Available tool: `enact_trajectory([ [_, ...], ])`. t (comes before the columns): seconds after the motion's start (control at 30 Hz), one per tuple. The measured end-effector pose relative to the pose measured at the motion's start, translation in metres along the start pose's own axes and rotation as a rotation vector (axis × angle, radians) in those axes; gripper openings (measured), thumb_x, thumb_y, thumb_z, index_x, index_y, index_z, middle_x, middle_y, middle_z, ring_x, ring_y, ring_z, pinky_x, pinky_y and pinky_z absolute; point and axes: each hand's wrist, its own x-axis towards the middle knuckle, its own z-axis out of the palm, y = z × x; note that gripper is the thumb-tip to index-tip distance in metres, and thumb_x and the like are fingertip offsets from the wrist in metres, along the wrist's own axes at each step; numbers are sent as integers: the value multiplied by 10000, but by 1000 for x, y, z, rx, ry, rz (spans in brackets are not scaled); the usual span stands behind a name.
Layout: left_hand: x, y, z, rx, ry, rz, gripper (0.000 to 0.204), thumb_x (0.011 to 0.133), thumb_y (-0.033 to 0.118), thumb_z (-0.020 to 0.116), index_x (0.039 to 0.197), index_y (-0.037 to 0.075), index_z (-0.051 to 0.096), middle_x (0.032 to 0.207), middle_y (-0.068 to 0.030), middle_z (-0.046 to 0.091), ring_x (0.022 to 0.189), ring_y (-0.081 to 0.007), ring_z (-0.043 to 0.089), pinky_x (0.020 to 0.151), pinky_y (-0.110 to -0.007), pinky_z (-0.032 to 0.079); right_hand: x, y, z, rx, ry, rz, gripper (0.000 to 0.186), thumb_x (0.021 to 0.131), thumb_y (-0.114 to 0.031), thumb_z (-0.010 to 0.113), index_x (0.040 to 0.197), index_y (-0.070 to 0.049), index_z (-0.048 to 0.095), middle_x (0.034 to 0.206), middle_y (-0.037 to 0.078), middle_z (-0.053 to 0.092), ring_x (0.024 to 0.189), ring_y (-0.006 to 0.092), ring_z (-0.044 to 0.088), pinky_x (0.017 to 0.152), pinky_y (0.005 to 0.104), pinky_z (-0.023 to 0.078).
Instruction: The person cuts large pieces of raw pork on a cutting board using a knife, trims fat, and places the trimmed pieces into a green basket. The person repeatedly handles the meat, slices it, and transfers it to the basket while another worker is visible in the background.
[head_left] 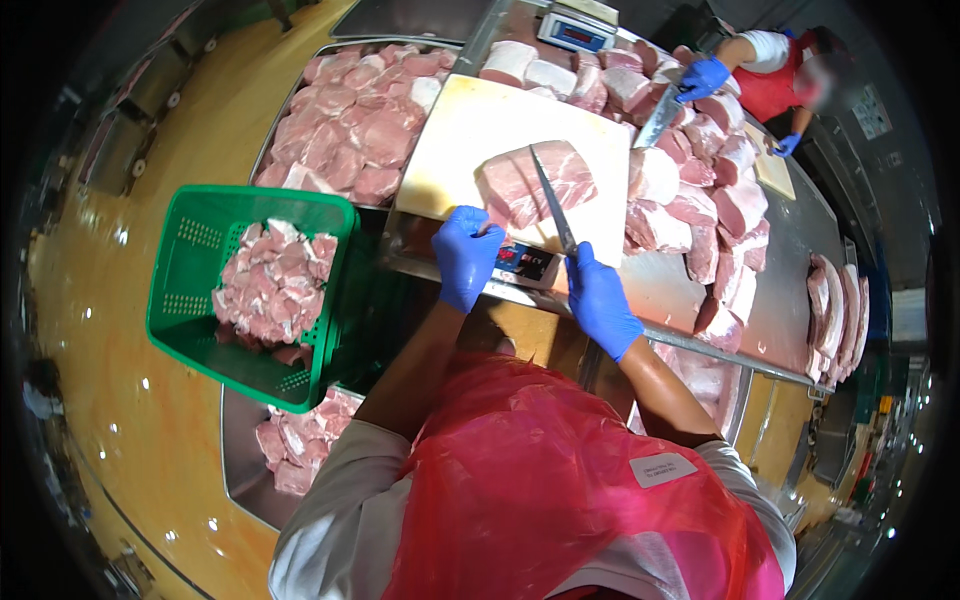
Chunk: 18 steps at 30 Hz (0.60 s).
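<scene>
A slab of pale pink meat [540,185] lies on the white cutting board [450,130] in front of me. In my right hand [600,305], gloved in blue, is the handle of a long, narrow knife [556,205]. Its blade slants up and left across the slab. My left hand [468,258], also blue-gloved, is closed at the board's near edge, left of the knife. A small pink strip of meat [497,226] shows at its fingertips, beside the slab's lower left corner. Just below the board a scale display [525,262] shows between my hands.
A green crate [170,270] with meat pieces stands left, above a metal bin [240,460] of more meat. A heaped meat tray [345,120] is at far left. Meat blocks [700,205] cover the table's right side. A co-worker [775,75] holds a wide knife [657,118] there. Another scale [577,30] stands behind.
</scene>
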Motion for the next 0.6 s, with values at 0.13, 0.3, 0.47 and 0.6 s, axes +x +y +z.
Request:
enact_trajectory([
  [0.13, -2, -7, -12, -121, -10, -260, 263, 751, -1, 761, 990, -44, 660, 876, -61, 697, 793, -92, 629, 718, -258, 525, 9, -9, 8, -32, -15, -101, 148, 957, -58, 540, 1031, 1, 426, 727, 303, 603, 688, 507, 600, 593, 573, 451],
  [0.3, -4, -8, -12, -133, -9, -140, 194, 719, 27, 751, 844, -45, 621, 746, -70, 659, 696, -117, 602, 670, -292, 524, 47, -43, 27, -208, -78, -180, 199, 917, -55, 527, 1090, 5, 449, 800, 292, 651, 750, 470, 656, 669, 545, 519],
  [0.47, 11, -11, -19, -153, -21, -110, 154, 713, -14, 732, 773, -21, 590, 685, -42, 623, 654, -96, 577, 618, -294, 515, 36, -29, 16, -359, -288, -70, 219, 920, -69, 519, 1121, -6, 461, 855, 275, 674, 791, 456, 672, 712, 533, 535],
  [0.6, 27, -8, -74, -4, -169, 165, 109, 753, 41, 705, 747, 12, 600, 732, -26, 614, 684, -83, 562, 614, -273, 466, -12, 12, -33, -505, -423, -65, 187, 964, -110, 469, 1129, -22, 455, 872, 260, 679, 792, 446, 674, 676, 527, 525],
])
